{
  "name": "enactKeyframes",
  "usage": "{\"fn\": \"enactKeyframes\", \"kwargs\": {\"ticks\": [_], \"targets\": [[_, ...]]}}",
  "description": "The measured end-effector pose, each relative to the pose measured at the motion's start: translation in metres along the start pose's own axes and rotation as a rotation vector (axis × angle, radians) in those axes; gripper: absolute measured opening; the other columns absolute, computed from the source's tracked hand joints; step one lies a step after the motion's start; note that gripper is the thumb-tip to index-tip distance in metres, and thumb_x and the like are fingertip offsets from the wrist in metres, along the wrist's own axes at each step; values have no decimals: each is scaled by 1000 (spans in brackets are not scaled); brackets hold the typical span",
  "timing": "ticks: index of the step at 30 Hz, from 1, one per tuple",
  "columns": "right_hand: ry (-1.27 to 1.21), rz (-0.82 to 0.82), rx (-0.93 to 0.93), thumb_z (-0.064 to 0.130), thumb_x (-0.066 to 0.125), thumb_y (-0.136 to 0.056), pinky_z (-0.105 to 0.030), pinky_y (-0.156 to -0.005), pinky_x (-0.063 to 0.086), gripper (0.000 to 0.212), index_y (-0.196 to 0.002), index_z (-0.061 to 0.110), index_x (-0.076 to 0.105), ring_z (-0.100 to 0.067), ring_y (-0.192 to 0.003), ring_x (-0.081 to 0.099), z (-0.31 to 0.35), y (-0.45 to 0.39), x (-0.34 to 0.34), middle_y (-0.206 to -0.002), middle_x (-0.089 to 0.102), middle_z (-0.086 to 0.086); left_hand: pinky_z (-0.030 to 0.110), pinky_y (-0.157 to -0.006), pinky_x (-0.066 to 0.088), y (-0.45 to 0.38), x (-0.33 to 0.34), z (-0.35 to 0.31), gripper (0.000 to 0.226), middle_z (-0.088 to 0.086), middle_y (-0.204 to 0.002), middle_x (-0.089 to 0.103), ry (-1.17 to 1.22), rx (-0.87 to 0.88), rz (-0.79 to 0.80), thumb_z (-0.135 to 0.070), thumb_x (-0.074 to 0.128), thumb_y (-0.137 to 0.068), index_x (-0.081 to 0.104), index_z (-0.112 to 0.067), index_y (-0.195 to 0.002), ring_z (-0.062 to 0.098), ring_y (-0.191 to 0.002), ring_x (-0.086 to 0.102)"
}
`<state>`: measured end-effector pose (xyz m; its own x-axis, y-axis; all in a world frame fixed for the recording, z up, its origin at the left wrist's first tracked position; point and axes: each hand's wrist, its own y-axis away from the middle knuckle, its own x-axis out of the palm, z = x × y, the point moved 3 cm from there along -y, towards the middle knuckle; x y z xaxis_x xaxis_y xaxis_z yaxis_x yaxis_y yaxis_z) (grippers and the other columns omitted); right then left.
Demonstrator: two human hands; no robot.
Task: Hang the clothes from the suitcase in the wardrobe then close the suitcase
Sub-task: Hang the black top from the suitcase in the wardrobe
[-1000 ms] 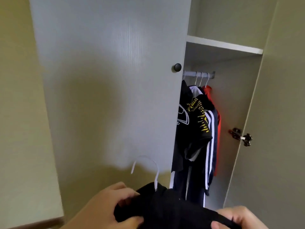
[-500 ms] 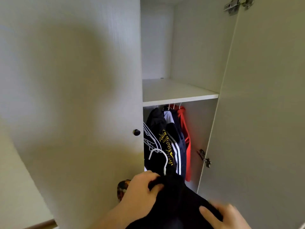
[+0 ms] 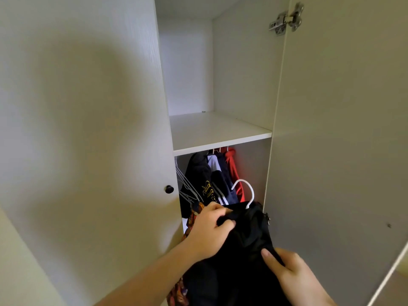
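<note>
Head view, read from nine o'clock across to three. At nine o'clock stands the closed left door (image 3: pixel 84 129) of the wardrobe, pale and wood-grained, a soft shadow lying over it and a small black knob (image 3: pixel 169 189) near its inner edge.

Past that edge is the opening. Toward twelve o'clock lies the upper compartment, with a white shelf (image 3: pixel 220 138) as its floor. Under the shelf, near the centre, clothes hang side by side: some bare white wire hangers (image 3: pixel 187 186) first, then a black top with yellow print (image 3: pixel 203 180), a navy jacket with white stripes (image 3: pixel 220 180) and a red garment (image 3: pixel 233 171) furthest toward three o'clock. A patterned orange-brown cloth (image 3: pixel 194 214) shows just beside the left hand, and more of it at six o'clock under the forearm.

At six o'clock the left hand (image 3: pixel 207 233) has its fingers curled into the top of a black garment (image 3: pixel 240 261), gripping the fabric near the collar. A white hanger hook (image 3: pixel 245 191) rises out of that collar, in front of the hanging clothes and below the shelf; it is on no rail. The garment is at the mouth of the lower compartment, held between both hands.

Toward five o'clock the right hand (image 3: pixel 293 274) holds the garment lower down, thumb pressed on the cloth and fingers curled round it.

At three o'clock the right door (image 3: pixel 342 151) stands open, a metal hinge (image 3: pixel 287 18) at one o'clock and another small metal fitting (image 3: pixel 267 217) at its edge beside the garment.
</note>
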<state>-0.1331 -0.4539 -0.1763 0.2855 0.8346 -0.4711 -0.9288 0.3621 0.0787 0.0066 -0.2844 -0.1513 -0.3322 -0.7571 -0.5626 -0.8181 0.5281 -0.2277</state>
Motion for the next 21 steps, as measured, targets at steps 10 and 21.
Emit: {"fn": "enactKeyframes", "kwargs": {"ticks": [10, 21], "targets": [[-21, -87, 44, 34, 62, -97, -26, -69, 46, 30, -74, 18, 71, -10, -76, 68, 4, -12, 25, -72, 72, -1, 25, -104, 40, -16, -5, 33, 26, -10, -119, 58, 321, -157, 77, -33, 55, -85, 71, -42, -102, 4, -115, 57], [-95, 46, 127, 39, 58, -99, -37, -87, 55, 31, -84, 18, 76, -13, -82, 73, -7, -69, 36, -81, 77, -2, 26, -71, 53, -116, -9, 126, 46, 14, -132, 52, 230, -580, -156, -36, 57, -72, 62, -30, -117, 22, -87, 64]]}}
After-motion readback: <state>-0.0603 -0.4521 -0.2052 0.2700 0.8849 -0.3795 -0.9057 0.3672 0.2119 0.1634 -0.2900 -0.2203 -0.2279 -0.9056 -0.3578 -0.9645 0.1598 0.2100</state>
